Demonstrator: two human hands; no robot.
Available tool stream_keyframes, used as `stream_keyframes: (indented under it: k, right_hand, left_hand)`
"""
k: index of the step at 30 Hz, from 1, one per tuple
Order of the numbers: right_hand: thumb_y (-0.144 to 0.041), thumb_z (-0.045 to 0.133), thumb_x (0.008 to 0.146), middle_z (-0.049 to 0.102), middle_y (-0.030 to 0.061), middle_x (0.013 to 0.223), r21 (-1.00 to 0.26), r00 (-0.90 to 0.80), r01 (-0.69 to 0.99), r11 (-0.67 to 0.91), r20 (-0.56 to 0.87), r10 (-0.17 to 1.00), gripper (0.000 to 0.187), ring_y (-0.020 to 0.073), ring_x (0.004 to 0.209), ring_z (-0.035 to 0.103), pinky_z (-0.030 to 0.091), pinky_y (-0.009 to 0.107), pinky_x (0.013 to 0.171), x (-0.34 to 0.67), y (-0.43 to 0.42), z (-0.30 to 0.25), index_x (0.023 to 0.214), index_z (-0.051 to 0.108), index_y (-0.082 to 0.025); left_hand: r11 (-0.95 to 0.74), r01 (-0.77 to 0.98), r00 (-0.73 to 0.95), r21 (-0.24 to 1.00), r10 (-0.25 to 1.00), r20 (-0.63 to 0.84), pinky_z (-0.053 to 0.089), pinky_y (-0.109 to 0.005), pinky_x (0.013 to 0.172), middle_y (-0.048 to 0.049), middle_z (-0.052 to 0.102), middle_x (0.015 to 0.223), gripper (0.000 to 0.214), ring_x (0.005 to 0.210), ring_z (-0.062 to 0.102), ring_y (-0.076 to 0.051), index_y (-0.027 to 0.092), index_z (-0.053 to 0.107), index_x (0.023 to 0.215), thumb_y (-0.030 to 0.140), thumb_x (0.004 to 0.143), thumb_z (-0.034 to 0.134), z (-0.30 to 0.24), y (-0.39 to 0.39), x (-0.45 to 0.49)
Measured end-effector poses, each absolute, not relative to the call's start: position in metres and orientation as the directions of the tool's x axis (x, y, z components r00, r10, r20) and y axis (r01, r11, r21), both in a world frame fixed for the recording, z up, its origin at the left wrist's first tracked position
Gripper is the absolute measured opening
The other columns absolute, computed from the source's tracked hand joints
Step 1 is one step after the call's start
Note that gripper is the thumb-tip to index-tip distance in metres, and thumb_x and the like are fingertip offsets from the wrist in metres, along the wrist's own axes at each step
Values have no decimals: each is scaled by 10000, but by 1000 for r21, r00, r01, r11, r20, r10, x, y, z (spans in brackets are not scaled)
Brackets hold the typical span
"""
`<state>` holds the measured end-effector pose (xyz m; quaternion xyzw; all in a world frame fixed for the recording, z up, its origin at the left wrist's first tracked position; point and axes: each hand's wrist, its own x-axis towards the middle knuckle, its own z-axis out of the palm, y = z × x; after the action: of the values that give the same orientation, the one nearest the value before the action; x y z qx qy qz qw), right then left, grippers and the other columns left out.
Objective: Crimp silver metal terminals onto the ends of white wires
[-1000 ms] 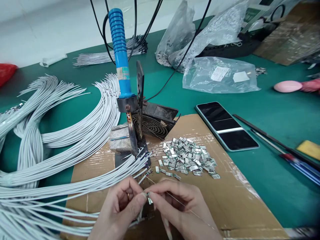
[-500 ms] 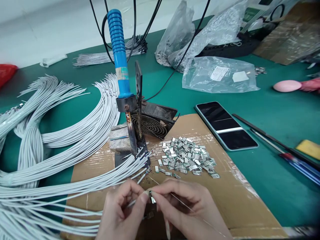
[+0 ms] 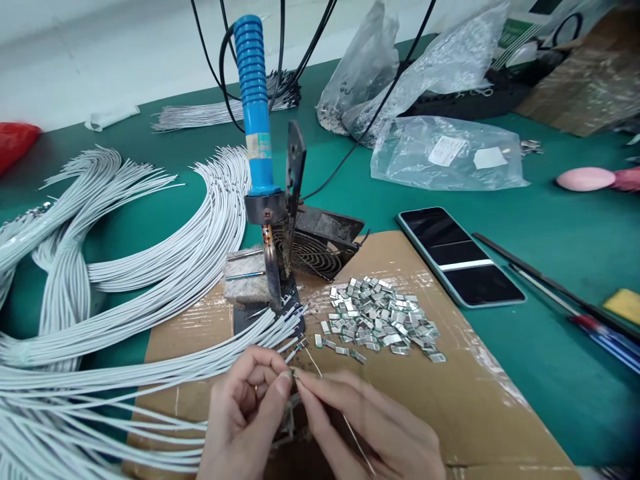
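1. my left hand (image 3: pixel 243 413) is clenched in a tight pinch on a tiny piece (image 3: pixel 296 375) at the fingertips, too small for me to identify.
2. my right hand (image 3: pixel 370 427) is pinching that same spot from the other side.
3. white cables (image 3: pixel 150 293) sweep in under my left hand, over a cardboard sheet (image 3: pixel 475 413).
4. metal clips (image 3: pixel 375 317) lie piled just ahead, near a blue-handled soldering iron (image 3: pixel 255 87).

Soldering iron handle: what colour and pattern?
The soldering iron handle is blue, ribbed at its top; head view.
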<state>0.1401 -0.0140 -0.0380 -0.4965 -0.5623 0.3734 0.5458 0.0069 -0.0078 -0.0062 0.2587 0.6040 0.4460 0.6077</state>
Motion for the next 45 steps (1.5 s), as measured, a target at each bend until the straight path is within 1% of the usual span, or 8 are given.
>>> stream_keyframes:
  k: [6,10,15,19,26,32,42,45]
  right_hand:
    - [-387,818,878,684,-12,655,-909,-189,-118,-399,-374,908,156,95,473,615,543,162,468,160,2,-20,970,907,-298]
    - [-463,895,785,623,-35,595,-812,-229,-179,-556,-515,826,253,70,455,567,522,161,489,163,8,-12,931,908,-258]
    - [-394,806,865,661,-1,679,-926,-189,-55,-374,-358,914,157,91,500,584,488,173,478,164,9,-15,857,910,-277]
    - [-365,727,935,691,22,670,-968,-209,60,-243,-250,945,210,130,536,618,472,186,468,168,8,-19,876,906,-272]
    - [-439,800,885,645,-14,586,-937,-40,-87,-339,-336,941,212,117,421,615,520,216,451,171,4,-23,823,897,-261]
    - [-270,754,940,708,-3,620,-993,-145,18,-118,-119,982,167,148,545,683,552,226,535,168,9,-33,1002,906,-297]
    - [-63,706,957,800,16,917,-954,-347,119,274,219,912,393,150,762,748,587,221,686,175,12,-35,1234,813,-319]
    - [-32,679,958,795,43,907,-893,-421,182,411,307,853,346,172,773,743,604,250,725,179,15,-34,1213,791,-237]
  left_hand:
    - [448,-109,-280,887,843,-460,395,-160,499,17,627,580,402,524,512,-93,171,718,710,477,667,975,0,-6,13]
    - [418,13,-288,909,872,-396,463,-179,516,-2,657,592,265,532,586,-127,193,731,717,383,728,915,-3,-12,15]
    - [391,168,-296,905,896,-332,443,-178,494,-35,691,668,220,563,583,-138,203,748,724,388,781,853,-13,-18,12]
    - [420,98,-292,902,879,-377,418,-162,490,-5,647,594,252,515,533,-108,196,740,695,388,731,899,-9,-16,15]
    - [484,-89,-301,871,820,-486,367,-153,472,27,579,521,381,477,472,-81,171,724,653,445,618,986,4,-4,13]
    - [507,-192,-205,841,817,-539,223,-152,486,48,529,501,591,464,359,-39,131,716,647,646,548,989,2,-2,4]
    - [568,-297,-95,768,783,-615,157,-213,517,46,550,502,559,477,321,-45,136,702,634,589,544,1017,1,-3,-4]
    - [585,-294,-70,756,776,-627,130,-216,506,58,526,494,570,468,288,-40,136,691,638,594,541,1016,1,-2,-4]
